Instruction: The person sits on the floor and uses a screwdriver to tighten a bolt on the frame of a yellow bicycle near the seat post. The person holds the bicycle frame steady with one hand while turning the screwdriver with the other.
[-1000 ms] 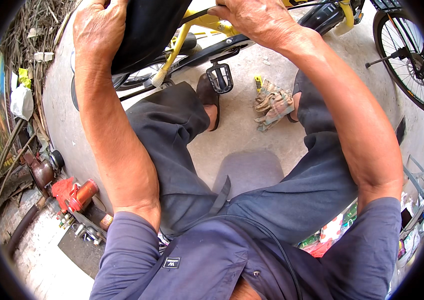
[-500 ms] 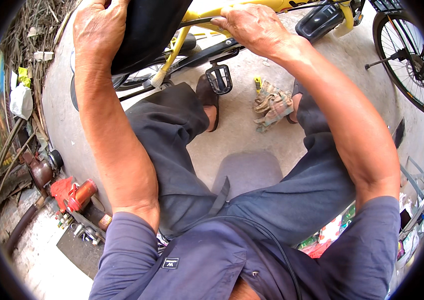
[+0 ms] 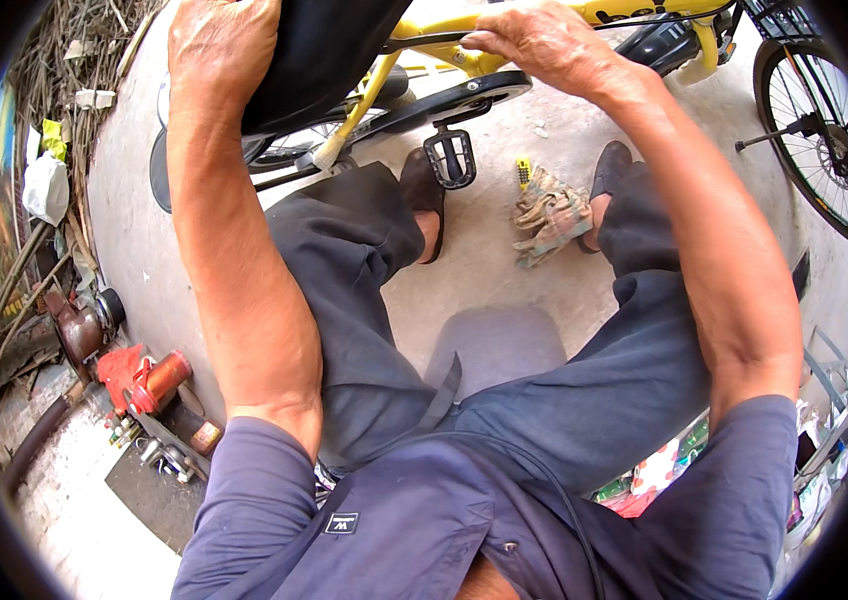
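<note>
A yellow bicycle frame [image 3: 374,95] with a black saddle [image 3: 319,65] stands across the top. My left hand [image 3: 226,50] is against the saddle's left side; its fingertips are cut off or hidden at the picture's top edge. Over the yellow tube, my right hand [image 3: 544,48] has thumb and fingers closed on a thin black cable [image 3: 429,40] that runs along the frame. Below are the black chain guard [image 3: 444,100] and a black pedal [image 3: 451,158]. Most of what my left fingers do is out of sight.
Between my shoes lie worn work gloves [image 3: 552,215] beside a small yellow-and-black object [image 3: 523,173]. Another bicycle wheel [image 3: 814,140] stands at right. Dry sticks [image 3: 64,60], an orange-red cylinder [image 3: 166,375] and metal parts [image 3: 169,462] lie at left. A grey metal rack [image 3: 834,385] is at lower right.
The view has shifted slightly, so the bicycle appears a little farther right and lower. My right hand has slid a short way right along the cable; my left stays by the saddle.
</note>
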A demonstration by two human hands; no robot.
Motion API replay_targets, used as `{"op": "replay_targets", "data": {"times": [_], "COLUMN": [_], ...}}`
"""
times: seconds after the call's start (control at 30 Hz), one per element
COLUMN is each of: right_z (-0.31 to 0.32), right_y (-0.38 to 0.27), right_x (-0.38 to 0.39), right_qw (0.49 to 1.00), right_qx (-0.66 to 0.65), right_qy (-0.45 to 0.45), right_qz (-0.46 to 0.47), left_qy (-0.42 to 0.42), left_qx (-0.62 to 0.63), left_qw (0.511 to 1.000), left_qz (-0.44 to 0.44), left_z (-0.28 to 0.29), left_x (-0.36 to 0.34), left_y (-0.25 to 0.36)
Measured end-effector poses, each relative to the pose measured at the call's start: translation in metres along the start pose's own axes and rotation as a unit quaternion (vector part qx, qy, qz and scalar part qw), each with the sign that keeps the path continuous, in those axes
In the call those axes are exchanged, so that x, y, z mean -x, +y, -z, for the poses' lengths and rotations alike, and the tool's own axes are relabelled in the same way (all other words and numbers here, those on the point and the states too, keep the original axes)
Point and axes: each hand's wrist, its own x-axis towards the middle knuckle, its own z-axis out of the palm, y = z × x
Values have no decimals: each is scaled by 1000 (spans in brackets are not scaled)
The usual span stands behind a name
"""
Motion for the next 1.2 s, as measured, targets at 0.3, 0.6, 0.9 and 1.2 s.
{"op": "replay_targets", "data": {"times": [0.3,0.6,0.9,1.2], "right_z": [2,21,32,40], "right_y": [-5,-16,-26,-35], "right_x": [-3,2,-4,-10], "right_qw": [997,981,986,995], "right_qx": [78,165,128,-38], "right_qy": [5,77,88,94], "right_qz": [14,66,59,16], "left_qy": [97,94,113,106], "left_qx": [-85,-118,-180,-188], "left_qw": [987,979,963,964], "left_qz": [-91,-138,-163,-155], "left_z": [-43,-42,-42,-41], "left_x": [36,33,35,38], "left_y": [34,30,36,40]}}
